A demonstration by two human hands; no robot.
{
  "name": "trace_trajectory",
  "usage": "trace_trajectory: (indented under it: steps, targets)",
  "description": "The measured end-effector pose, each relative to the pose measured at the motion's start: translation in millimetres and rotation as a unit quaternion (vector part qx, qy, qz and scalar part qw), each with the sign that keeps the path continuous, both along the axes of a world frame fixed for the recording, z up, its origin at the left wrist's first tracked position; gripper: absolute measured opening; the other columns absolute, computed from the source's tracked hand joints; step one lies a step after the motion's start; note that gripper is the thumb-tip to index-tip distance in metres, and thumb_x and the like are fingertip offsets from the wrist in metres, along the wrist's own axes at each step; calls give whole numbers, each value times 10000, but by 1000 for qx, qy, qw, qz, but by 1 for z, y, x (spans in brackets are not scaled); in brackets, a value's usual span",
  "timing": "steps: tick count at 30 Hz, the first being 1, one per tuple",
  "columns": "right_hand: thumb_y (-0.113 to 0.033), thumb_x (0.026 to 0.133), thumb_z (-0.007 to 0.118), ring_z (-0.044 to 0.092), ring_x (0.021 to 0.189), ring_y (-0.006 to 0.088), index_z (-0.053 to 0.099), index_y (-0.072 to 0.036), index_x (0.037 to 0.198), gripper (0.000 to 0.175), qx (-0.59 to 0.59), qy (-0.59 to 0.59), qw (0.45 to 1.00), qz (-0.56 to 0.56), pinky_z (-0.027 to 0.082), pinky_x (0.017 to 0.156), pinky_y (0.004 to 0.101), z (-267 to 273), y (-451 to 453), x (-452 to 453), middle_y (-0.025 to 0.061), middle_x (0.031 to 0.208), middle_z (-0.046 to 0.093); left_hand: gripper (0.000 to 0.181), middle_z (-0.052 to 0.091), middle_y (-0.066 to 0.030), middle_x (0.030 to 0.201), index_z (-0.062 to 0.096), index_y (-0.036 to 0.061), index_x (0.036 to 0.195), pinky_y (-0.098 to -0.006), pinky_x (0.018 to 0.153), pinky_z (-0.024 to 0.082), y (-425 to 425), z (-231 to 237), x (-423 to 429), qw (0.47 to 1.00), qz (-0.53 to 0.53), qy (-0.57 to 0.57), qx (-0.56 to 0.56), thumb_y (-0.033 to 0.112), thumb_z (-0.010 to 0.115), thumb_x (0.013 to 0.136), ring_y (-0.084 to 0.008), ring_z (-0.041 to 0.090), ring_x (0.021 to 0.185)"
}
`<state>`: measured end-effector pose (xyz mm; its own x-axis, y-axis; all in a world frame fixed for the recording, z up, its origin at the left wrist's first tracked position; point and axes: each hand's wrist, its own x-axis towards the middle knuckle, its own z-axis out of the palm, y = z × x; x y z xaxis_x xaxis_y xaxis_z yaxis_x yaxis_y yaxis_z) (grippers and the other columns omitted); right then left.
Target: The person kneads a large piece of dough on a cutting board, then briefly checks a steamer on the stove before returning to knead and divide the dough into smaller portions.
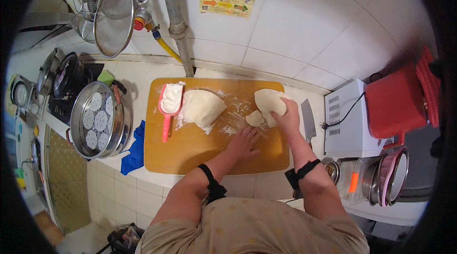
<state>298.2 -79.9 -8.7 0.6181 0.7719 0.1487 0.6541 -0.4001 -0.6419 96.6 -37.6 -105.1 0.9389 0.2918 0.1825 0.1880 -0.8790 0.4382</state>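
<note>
A wooden board (214, 154) dusted with flour lies in front of me. My right hand (288, 114) grips the right edge of a piece of dough (268, 102) near the board's right end. Just left of it lies a small dough piece (254, 118). My left hand (246, 142) rests on the board below the small piece, fingers spread, holding nothing. A large dough mound (201, 107) sits left of centre. Beside its left edge lies a red-handled scoop (166, 125) filled with white flour (171, 98).
A kitchen knife (309, 120) lies right of the board, near a white appliance (342, 118). A blue cloth (134, 152) and a metal steamer pot (96, 120) stand to the left. Strainers (114, 20) hang at upper left, by a grey pipe (175, 15). Basins (392, 177) stand at right.
</note>
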Motion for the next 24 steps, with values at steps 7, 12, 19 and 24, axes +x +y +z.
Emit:
trace_trajectory:
  steps: [7, 12, 19, 24]
  targets:
    - [-138, 700, 816, 561, 1163, 367, 548, -83, 1242, 606, -31, -98, 990, 98, 480, 959, 423, -43, -25, -13, 195, 1292, 546, 614, 533, -193, 1333, 490, 60, 1362, -525, 1093, 333, 29, -25, -38, 999, -54, 3, -7, 357, 661, 853, -401, 429, 1300]
    - [-80, 784, 742, 605, 1097, 268, 506, -82, 1301, 568, 77, 322, 943, 30, 502, 917, 357, -39, -17, 4, 124, 1236, 596, 469, 571, -198, 1241, 589, 35, 1225, -531, 1013, 404, 37, -9, -9, 986, 130, -86, -66, 263, 683, 826, -414, 491, 1217]
    - [-149, 866, 672, 593, 1140, 202, 474, -101, 1353, 527, 131, 650, 742, -100, 510, 928, 352, -26, -38, 1, 65, 1263, 594, 357, 613, -143, 1191, 635, 52, 1118, -465, 940, 457, 55, 5, 2, 971, 164, 111, -133, 157, 684, 780, -374, 559, 1118]
    - [-547, 961, 432, 646, 1109, 242, 521, -163, 1344, 551, 189, 687, 701, 19, 566, 805, 403, -52, -29, -60, 106, 1257, 630, 243, 642, -147, 1104, 622, 36, 1068, -425, 877, 485, 53, -18, -77, 949, 218, -174, -146, 119, 634, 840, -334, 612, 1033]
